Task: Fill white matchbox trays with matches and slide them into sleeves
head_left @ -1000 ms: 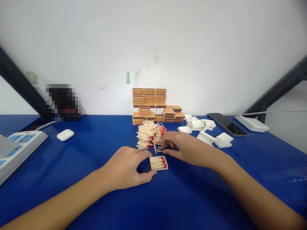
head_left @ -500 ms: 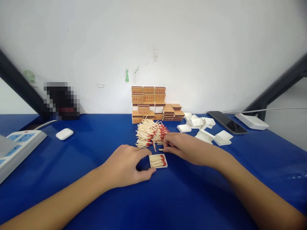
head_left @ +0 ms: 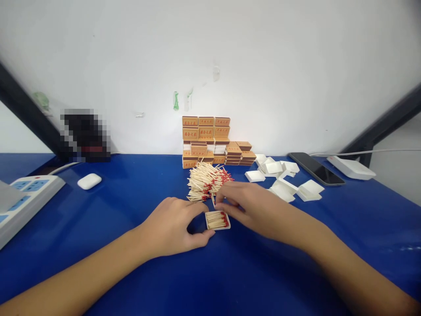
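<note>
A small white matchbox tray [head_left: 229, 227] lies on the blue table, filled with a layer of red-tipped matches [head_left: 215, 220]. My left hand [head_left: 177, 226] steadies it, thumb and forefinger gripping its left side. At the tray's upper right edge, my right hand [head_left: 241, 204] is closed in a pinch on a match, which the fingers mostly hide. Beside those fingertips is a loose match [head_left: 212, 199]. Just behind them spreads a heap of loose matches [head_left: 202, 180], many with red heads toward the right.
Orange-brown matchboxes [head_left: 206, 131] are stacked against the wall. Several white trays [head_left: 284, 188] lie at the right, near a phone [head_left: 315, 169] and a white device [head_left: 351, 167]. At the left are a white earbud case [head_left: 89, 181] and a power strip [head_left: 36, 202].
My right hand has moved left, with its pinched fingers now at the tray's upper right edge. My left hand still holds the tray. The whole view has shifted slightly.
</note>
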{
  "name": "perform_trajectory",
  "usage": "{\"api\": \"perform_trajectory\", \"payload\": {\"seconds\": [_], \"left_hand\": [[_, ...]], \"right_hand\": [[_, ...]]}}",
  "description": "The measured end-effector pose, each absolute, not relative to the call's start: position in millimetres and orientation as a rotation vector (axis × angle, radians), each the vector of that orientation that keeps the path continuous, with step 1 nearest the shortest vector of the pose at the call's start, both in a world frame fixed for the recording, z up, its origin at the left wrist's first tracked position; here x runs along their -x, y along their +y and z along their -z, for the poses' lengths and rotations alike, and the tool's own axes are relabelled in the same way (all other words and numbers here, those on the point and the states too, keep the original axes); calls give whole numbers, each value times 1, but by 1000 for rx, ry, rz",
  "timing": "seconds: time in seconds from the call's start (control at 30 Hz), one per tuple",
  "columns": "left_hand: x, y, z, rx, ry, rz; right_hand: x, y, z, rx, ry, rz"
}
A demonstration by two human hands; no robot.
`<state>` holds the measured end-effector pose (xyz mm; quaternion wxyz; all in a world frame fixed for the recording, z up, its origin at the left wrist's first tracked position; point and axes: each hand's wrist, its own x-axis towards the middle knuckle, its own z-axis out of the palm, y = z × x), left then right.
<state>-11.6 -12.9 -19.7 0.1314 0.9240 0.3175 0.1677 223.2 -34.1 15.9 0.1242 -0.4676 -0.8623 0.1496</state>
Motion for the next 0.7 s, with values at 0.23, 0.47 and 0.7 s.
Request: {"api": "perform_trajectory", "payload": {"seconds": [0.23, 0.47, 0.7], "left_hand": [[12, -14, 17, -2689, 937, -500], [10, -16, 16, -2661, 912, -407], [10, -17, 19, -2704, 833, -362]], "right_hand": [[-233, -28, -23, 1344, -2521, -490], [-225, -26, -12, 1302, -2478, -527], [-229, -13, 1, 1306, -2584, -397]]}}
